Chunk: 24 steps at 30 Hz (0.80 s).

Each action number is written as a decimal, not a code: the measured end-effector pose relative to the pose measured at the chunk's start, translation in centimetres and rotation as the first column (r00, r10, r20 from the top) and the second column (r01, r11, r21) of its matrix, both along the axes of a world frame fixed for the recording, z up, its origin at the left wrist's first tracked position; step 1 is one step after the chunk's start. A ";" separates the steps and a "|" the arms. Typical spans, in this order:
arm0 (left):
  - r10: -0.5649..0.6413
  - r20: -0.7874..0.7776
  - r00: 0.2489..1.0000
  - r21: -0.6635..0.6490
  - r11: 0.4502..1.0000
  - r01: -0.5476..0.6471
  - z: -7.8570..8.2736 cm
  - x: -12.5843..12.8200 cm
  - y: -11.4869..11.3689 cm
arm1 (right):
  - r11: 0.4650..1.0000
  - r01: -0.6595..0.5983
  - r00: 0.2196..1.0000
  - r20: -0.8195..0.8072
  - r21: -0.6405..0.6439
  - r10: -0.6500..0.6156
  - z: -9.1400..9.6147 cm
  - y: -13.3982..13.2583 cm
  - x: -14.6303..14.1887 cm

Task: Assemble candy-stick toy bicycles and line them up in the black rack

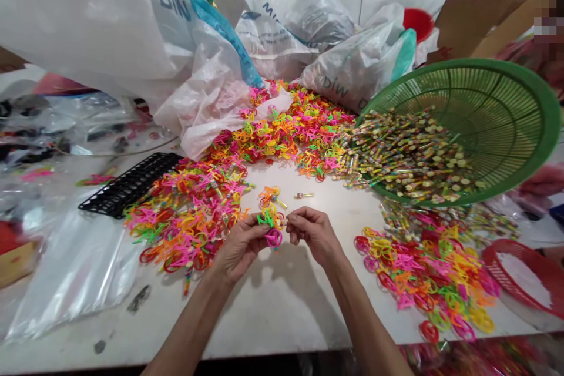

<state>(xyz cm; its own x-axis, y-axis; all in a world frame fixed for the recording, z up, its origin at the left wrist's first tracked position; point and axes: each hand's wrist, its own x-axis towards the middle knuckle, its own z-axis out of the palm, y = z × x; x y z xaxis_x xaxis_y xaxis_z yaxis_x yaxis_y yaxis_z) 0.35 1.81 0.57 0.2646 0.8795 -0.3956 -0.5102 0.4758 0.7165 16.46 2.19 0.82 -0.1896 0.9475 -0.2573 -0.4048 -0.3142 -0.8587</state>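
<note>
Between the thumb and fingers of my left hand is a small plastic toy with green, orange and magenta parts, some of them rings. My right hand is closed in a pinch at the toy's right side; what its fingertips grip is mostly hidden. Just beyond my hands lie an orange plastic piece and a small patterned tube. A large heap of bright plastic pieces curves around to the left and back. A second pile of such pieces lies to the right.
A tilted green basket at the right spills many small patterned tubes. A red basket stands near the right edge. At the left are a black plastic rack and clear plastic bags. Big white sacks line the back.
</note>
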 end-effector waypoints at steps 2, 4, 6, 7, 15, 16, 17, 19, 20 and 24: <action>-0.021 -0.012 1.000 0.023 1.000 0.022 0.1 -0.1 -0.1 | 1.000 -0.003 1.000 0.021 -0.011 0.003 -0.1 -0.1 0.1; -0.056 -0.021 0.998 0.044 0.997 0.057 0.2 -0.2 -0.4 | 1.000 -0.022 0.999 0.025 -0.017 0.022 -0.1 -0.3 0.0; -0.090 -0.026 0.996 0.061 0.994 0.092 0.3 -0.4 -0.7 | 0.999 -0.036 0.999 0.026 -0.016 0.036 -0.1 -0.5 -0.1; -0.103 -0.035 0.994 0.068 0.992 0.105 0.3 -0.5 -0.9 | 0.999 -0.041 0.998 0.036 -0.013 0.042 0.0 -0.7 -0.1; -0.027 -0.252 0.967 0.149 0.987 0.066 0.4 -1.3 -1.8 | 0.985 -0.004 0.936 0.348 0.175 -0.058 0.5 -2.2 -2.5; -0.044 -0.286 0.957 0.155 0.984 0.091 0.5 -1.7 -1.7 | 0.982 -0.035 0.928 0.371 0.184 -0.036 0.6 -2.0 -2.7; -0.059 -0.347 0.936 0.162 0.979 0.122 0.7 -2.3 -1.6 | 0.975 -0.088 0.913 0.408 0.203 -0.003 0.5 -1.6 -2.7; -0.007 -0.575 0.818 0.218 0.962 0.161 1.3 -3.9 -0.8 | 0.936 -0.208 0.815 0.580 0.283 0.006 0.3 0.0 -2.0; 0.077 -0.716 0.694 0.270 0.947 0.174 1.6 -4.7 -0.1 | 0.913 -0.253 0.716 0.697 0.319 -0.045 0.1 1.1 -1.2; 0.485 -0.869 0.093 0.488 0.813 0.320 2.8 -4.1 5.3 | 0.906 -0.341 0.126 0.967 0.252 -0.221 -1.5 5.6 2.5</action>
